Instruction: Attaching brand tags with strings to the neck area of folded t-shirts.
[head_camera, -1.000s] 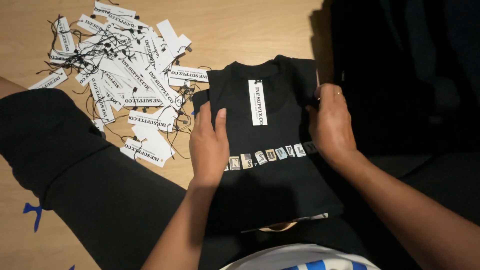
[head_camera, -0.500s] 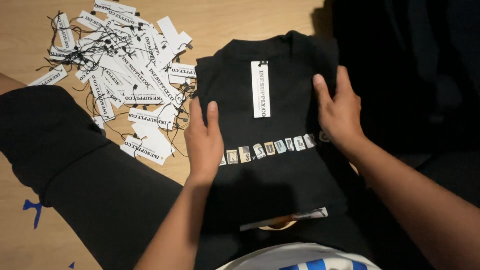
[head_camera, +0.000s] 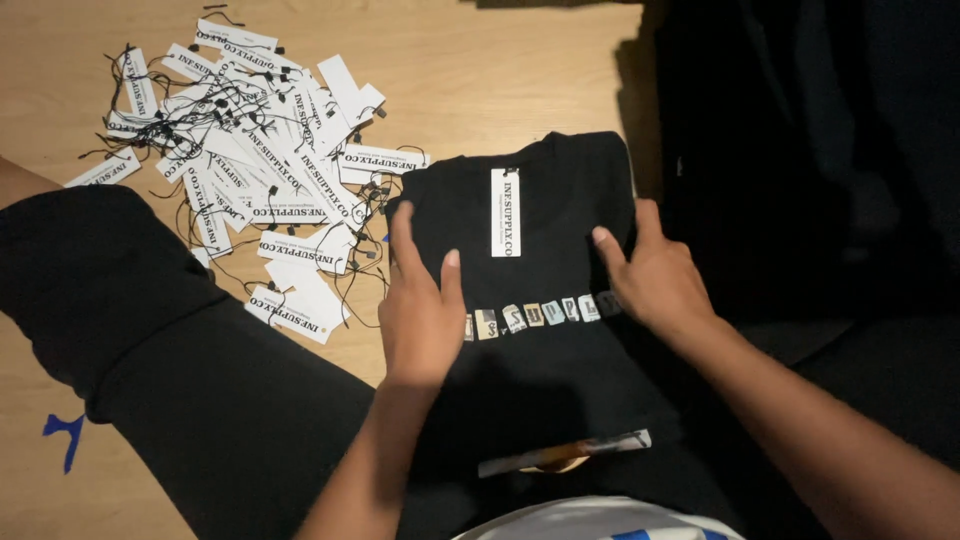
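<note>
A folded black T-shirt lies on the wooden floor in front of me, with a white paper tag on its chest and a row of small coloured letter patches below it. My left hand rests flat on the shirt's left side, fingers spread. On the shirt's right side lies my right hand, also flat with fingers apart. Neither hand grips anything.
A heap of white paper tags with black strings lies on the wooden floor at the upper left. My black-trousered leg crosses the lower left. A dark pile of garments fills the right. Blue tape marks the floor.
Both hands have slid down and inward over the shirt, flattening it. The shirt's sides now look folded narrower than a second ago.
</note>
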